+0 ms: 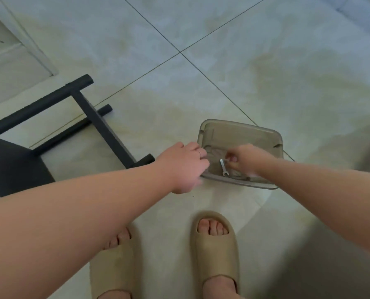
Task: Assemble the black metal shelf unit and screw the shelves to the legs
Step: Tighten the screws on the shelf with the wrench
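Observation:
The black metal shelf unit (50,126) lies on its side on the tiled floor at the left, its legs and crossbars pointing up-right. A translucent grey plastic box (240,130) sits on the floor in front of me. Inside it lies a small silver wrench (223,167). My right hand (244,158) reaches into the box with fingers curled, pinching something small just beside the wrench's upper end. My left hand (186,167) is at the box's left rim, fingers curled; whether it grips the rim is hidden.
My feet in beige slides (216,251) stand just below the box. A white door frame (18,39) is at the upper left. Tile floor extends beyond the box to the right and far side.

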The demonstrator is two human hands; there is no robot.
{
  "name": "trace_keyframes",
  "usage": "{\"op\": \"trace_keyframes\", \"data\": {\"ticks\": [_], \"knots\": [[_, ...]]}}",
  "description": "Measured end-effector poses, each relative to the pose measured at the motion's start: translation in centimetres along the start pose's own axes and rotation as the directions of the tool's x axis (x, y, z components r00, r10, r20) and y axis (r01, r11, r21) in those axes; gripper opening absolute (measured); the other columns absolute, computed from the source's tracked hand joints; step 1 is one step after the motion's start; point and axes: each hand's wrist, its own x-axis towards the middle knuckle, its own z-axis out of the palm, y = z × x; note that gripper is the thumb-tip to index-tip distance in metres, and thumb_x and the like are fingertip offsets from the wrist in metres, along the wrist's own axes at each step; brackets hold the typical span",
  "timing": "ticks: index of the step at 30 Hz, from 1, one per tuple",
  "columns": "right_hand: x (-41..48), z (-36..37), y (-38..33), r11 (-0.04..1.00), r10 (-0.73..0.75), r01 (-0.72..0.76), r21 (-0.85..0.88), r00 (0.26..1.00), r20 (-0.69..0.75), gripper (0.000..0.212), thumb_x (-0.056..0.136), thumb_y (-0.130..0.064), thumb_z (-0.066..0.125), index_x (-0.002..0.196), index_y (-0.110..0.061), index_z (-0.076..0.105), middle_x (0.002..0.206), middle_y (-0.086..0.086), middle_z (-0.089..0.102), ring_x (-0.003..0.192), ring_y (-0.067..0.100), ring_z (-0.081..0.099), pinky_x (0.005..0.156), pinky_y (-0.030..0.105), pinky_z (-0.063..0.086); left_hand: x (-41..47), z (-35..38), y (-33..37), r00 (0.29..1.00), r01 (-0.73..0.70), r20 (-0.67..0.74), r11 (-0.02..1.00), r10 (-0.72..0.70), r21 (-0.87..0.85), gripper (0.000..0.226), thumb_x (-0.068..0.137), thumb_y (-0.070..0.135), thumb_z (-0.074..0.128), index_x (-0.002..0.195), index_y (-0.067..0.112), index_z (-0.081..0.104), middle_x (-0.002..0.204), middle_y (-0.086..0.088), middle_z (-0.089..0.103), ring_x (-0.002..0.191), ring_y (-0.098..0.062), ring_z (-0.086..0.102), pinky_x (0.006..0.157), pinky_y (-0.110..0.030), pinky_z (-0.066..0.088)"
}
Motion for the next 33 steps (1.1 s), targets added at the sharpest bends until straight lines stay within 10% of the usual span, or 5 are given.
{"op": "trace_keyframes", "data": {"ticks": [9, 20, 27, 33], "knots": [[5.4, 4.6, 0.6, 0.998, 0.053, -0.054, -0.038, 0.998, -0.032, 0.03, 0.087, -0.023, 0.074, 0.11, -0.012, 0.059, 0.114, 0.018, 0.065, 0.102, 0.04, 0.064, 0.073, 0.038, 0.046, 1.6, 5.3, 0.9, 0.924, 0.055, -0.364, 0.981, -0.12, -0.186, 0.048, 0.096, 0.051, 0.036, 0.092, 0.018, 0.07, 0.125, 0.003, 0.062, 0.131, -0.033, 0.041, 0.09, -0.043, 0.042], [5.3, 5.1, 1.0, 0.991, 0.128, -0.129, -0.027, 0.991, -0.041, 0.023, 0.088, -0.008, 0.058, 0.102, -0.01, 0.04, 0.112, 0.022, 0.062, 0.1, 0.042, 0.063, 0.071, 0.037, 0.042, 1.8, 6.5, 1.3, 0.888, 0.032, -0.428, 0.951, -0.168, -0.306, 0.044, 0.095, 0.05, 0.04, 0.086, 0.018, 0.069, 0.129, 0.005, 0.062, 0.135, -0.029, 0.042, 0.096, -0.043, 0.04], [2.0, 0.4, 0.6, 0.962, 0.219, -0.189, 0.199, 0.966, -0.14, 0.013, 0.089, -0.009, 0.052, 0.089, -0.019, 0.06, 0.099, 0.01, 0.063, 0.086, 0.032, 0.058, 0.068, 0.032, 0.043, 3.6, 2.7, 1.3, 0.929, 0.139, -0.271, 0.917, -0.251, -0.374, 0.023, 0.096, 0.041, 0.056, 0.109, 0.023, 0.062, 0.154, 0.003, 0.037, 0.141, -0.019, 0.032, 0.107, -0.034, 0.023], [-4.3, -8.8, -2.0, 0.898, 0.277, -0.126, 0.422, 0.907, -0.317, 0.026, 0.091, -0.007, 0.065, 0.076, -0.023, 0.052, 0.084, 0.002, 0.059, 0.078, 0.021, 0.058, 0.053, 0.024, 0.038, -2.3, -5.1, -0.3, 0.945, 0.284, -0.053, 0.893, -0.322, -0.348, 0.023, 0.097, 0.033, 0.05, 0.119, 0.027, 0.054, 0.138, 0.006, 0.043, 0.116, -0.02, 0.049, 0.093, -0.036, 0.04]]}}
